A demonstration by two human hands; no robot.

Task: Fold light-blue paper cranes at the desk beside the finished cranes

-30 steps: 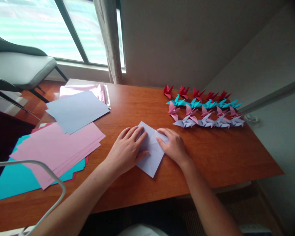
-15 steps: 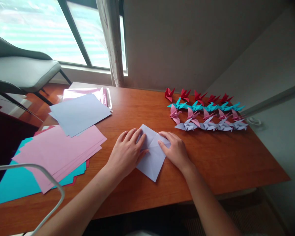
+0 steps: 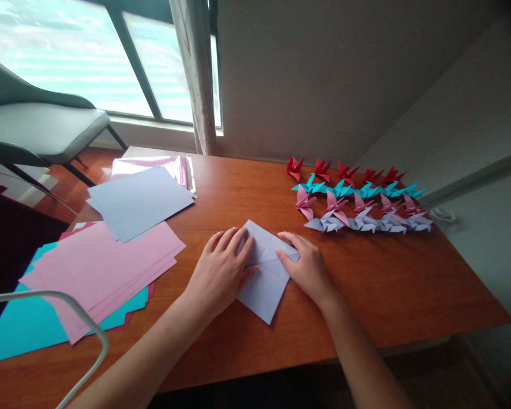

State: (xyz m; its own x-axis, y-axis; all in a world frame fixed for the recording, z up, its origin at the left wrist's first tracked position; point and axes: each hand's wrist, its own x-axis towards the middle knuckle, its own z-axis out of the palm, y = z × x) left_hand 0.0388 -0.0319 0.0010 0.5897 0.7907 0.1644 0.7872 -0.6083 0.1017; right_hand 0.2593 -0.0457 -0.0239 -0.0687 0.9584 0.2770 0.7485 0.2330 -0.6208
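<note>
A square of pale lavender origami paper (image 3: 264, 287) lies on the wooden table in front of me, turned like a diamond and marked with crossing creases. My left hand (image 3: 225, 264) rests flat over its left side, fingers stretched out and the thumb pointing toward the middle of the sheet. At the right corner, my right hand (image 3: 304, 261) has its thumb on top of the paper and its index finger curved round the far edge. The left corner is hidden beneath my left hand.
Rows of folded paper cranes stand at the back right: red (image 3: 322, 168), turquoise (image 3: 341, 188), pink (image 3: 336, 205) and lavender (image 3: 364, 222). Lavender sheets (image 3: 142, 201), pink sheets (image 3: 111, 267) and turquoise sheets (image 3: 29, 329) lie on the left. A white cable (image 3: 85, 315) arcs over the front left.
The whole view has shifted slightly. Both hands keep nearly the same places on the lavender paper, with only a small movement of the right fingers at its corner.
</note>
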